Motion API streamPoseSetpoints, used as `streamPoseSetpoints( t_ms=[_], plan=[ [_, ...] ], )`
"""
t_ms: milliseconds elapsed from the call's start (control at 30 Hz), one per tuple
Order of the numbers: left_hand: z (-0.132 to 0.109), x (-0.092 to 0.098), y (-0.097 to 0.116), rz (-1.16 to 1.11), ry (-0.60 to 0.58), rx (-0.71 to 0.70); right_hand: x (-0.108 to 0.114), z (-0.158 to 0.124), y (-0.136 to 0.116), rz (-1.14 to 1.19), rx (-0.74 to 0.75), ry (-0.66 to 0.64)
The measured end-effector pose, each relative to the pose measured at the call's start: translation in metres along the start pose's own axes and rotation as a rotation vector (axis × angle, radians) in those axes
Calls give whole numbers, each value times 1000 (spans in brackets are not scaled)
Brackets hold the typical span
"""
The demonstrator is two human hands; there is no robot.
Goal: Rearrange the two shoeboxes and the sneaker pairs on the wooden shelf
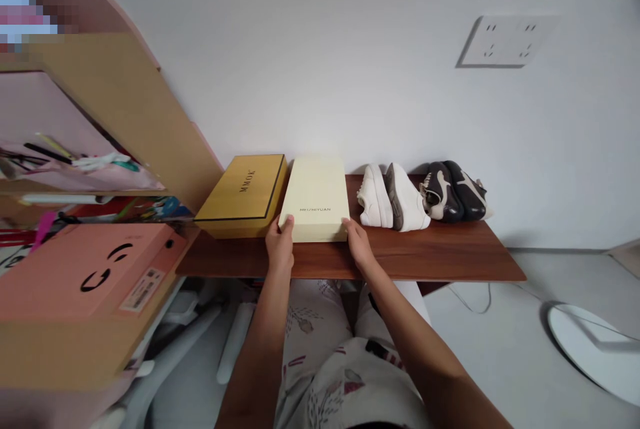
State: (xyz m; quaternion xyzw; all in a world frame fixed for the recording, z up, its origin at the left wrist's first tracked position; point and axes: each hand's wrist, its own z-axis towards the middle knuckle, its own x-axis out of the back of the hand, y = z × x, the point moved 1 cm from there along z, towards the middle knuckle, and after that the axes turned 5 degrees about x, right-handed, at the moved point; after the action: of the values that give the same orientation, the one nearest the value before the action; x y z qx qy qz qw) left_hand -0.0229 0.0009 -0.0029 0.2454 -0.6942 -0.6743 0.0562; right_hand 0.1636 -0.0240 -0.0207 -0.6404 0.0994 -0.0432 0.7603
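A cream shoe box point(318, 182) with its lid on lies on a dark wooden table point(400, 259), its short side toward me. My left hand point(280, 245) grips the box's near left corner, the thumb on top. At the near right corner, my right hand point(357, 240) holds the other side, fingers partly hidden by the box. Just left of it is a yellow shoe box point(245, 189) with black edging, also closed. To the right are a pair of white sneakers point(393, 199) and a pair of black and white sneakers point(453, 192).
Shelves at the left hold a pink box point(85, 272), pens and other clutter. A white wall with a socket panel point(510, 41) rises behind the table. On the floor at right are a cable and a round white base point(595, 349).
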Motion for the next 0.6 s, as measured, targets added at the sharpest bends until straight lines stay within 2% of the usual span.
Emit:
streamPoseSetpoints(
  t_ms=[333, 600],
  plan=[
    [10, 0, -9, 44, 6, -65, -6, 8, 10, -6, 28, -3],
    [21, -4, -15, 159, 66, -134, -9, 16, 10, -71, 16, -50]
  ],
)
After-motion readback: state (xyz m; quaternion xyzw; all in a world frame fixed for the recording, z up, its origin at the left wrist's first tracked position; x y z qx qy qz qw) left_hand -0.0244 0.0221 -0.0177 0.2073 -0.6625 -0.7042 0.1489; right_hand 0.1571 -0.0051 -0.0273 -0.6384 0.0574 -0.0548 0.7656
